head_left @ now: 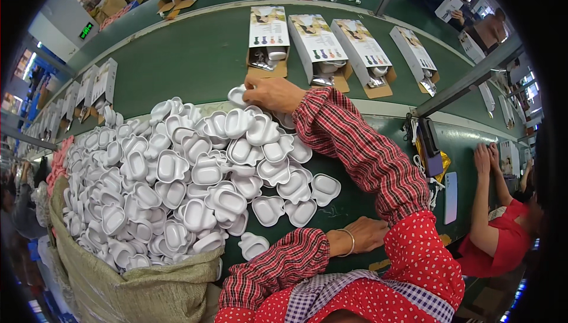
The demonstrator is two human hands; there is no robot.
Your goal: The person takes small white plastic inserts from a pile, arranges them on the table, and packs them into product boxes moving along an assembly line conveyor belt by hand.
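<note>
My right hand point(274, 93) reaches to the edge of the conveyor belt, thumb and fingers closed on a small white dish-shaped plastic part point(236, 94). Just beyond it stands a printed white box point(269, 26), its near end open over a brown flap, with a white piece and a silvery packet inside. Below and left of that hand spreads a big heap of similar white parts point(171, 166). My left hand point(362, 235), with a bangle at the wrist, lies low over the green table beside my right upper arm; its fingertips are hard to make out.
More open boxes point(362, 45) stand on the green belt point(177, 50), others farther left. A woven sack point(130, 287) borders the heap. Right of my arm lie a phone point(451, 197) and a dark case point(429, 139). A co-worker in red point(503, 234) sits at the right. Metal posts point(467, 80) rise there.
</note>
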